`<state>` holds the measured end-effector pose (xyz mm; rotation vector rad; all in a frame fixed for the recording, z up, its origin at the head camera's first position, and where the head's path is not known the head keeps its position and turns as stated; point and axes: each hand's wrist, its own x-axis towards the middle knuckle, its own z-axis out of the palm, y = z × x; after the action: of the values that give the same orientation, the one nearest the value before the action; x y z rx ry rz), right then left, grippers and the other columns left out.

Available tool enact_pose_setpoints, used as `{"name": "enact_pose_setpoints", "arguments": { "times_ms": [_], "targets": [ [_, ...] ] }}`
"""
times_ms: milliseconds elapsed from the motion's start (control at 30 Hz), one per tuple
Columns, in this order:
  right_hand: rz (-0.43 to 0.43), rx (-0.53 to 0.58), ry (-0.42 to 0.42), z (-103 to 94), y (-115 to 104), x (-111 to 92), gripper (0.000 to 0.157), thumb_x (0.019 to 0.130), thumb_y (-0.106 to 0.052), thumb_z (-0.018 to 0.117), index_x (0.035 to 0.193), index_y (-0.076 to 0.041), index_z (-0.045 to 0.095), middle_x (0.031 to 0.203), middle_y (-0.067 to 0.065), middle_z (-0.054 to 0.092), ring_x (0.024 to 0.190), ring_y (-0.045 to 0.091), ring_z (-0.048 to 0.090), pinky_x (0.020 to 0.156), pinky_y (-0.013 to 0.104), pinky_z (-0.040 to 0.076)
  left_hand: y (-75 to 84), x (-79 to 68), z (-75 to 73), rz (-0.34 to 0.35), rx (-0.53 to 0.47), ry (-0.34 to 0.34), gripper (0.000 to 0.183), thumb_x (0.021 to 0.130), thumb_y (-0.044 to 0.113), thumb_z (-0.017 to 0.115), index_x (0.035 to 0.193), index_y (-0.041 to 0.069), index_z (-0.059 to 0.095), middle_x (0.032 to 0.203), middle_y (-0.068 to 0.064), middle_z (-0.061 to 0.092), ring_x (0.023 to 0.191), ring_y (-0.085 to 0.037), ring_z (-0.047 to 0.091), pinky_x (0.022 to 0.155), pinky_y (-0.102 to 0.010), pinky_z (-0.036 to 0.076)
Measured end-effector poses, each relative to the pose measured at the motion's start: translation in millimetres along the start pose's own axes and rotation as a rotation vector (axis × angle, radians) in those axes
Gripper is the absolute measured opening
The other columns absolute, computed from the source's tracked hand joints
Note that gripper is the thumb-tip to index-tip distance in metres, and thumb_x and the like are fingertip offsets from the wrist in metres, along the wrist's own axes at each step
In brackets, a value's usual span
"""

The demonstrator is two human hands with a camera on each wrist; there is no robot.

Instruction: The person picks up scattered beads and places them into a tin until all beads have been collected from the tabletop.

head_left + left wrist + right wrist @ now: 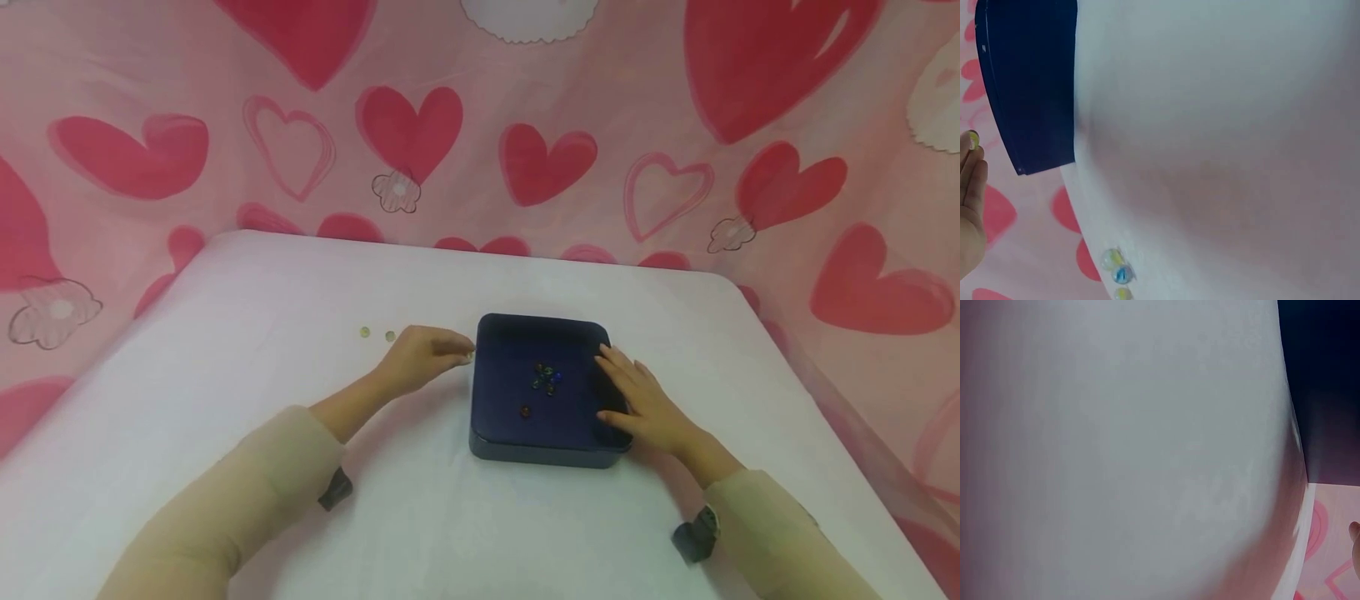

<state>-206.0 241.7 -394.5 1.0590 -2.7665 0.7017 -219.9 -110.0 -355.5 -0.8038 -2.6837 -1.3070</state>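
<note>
My left hand (420,358) pinches a clear marble with yellow in it (974,140) at the fingertips, just beside the left rim of a dark blue box (551,457). The box is rectangular with rounded corners and has no lid on. Several marbles lie on its floor, among them a blue marble (558,377) and an amber marble (525,411) lying apart from the cluster. Over the right rim rests my right hand (648,406), its fingers spread and reaching slightly inside. Only a fingertip of that hand shows in the right wrist view.
Left of the box, loose marbles lie on the white tabletop (420,517); the left wrist view shows a blue-streaked marble (1122,274) and a yellowish marble (1111,259) touching, with another close by. A pink cloth with red hearts (408,125) hangs behind the table.
</note>
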Motion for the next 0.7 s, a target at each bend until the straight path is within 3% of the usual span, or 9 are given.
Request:
{"name": "enact_pose_setpoints", "arguments": {
  "times_ms": [100, 400, 700],
  "targets": [
    [0.019, 0.010, -0.018, -1.1, -1, 0, 0.072, 0.083, -0.025, 0.061, 0.140, 0.002, 0.026, 0.148, 0.020, 0.019, 0.140, 0.028, 0.008, 0.103, 0.064, 0.009, 3.6, 2.5, 5.2, 0.007, -0.013, -0.012, 0.022, 0.082, 0.007, 0.066, 0.103, 0.001, 0.068, 0.098, -0.009, 0.070, 0.092, -0.018, 0.066, 0.080, -0.028, 0.053],
    [0.043, 0.003, -0.039, -2.9, -1, 2, 0.072, 0.082, -0.024, 0.062, 0.138, 0.004, 0.028, 0.148, 0.022, 0.019, 0.139, 0.032, 0.010, 0.104, 0.063, 0.009, 13.8, 10.2, 19.1, -0.003, -0.089, -0.069, 0.021, 0.083, 0.006, 0.064, 0.103, 0.001, 0.067, 0.100, -0.009, 0.069, 0.093, -0.018, 0.066, 0.081, -0.025, 0.052],
    [0.042, 0.002, -0.036, -1.9, -1, 2, 0.072, 0.083, -0.026, 0.061, 0.139, 0.004, 0.028, 0.148, 0.023, 0.020, 0.138, 0.036, 0.012, 0.104, 0.064, 0.010, 16.5, 23.0, 40.7, -0.016, -0.063, -0.108, 0.021, 0.083, 0.008, 0.065, 0.102, 0.003, 0.068, 0.099, -0.006, 0.069, 0.094, -0.016, 0.065, 0.081, -0.022, 0.052]
  ]
}}
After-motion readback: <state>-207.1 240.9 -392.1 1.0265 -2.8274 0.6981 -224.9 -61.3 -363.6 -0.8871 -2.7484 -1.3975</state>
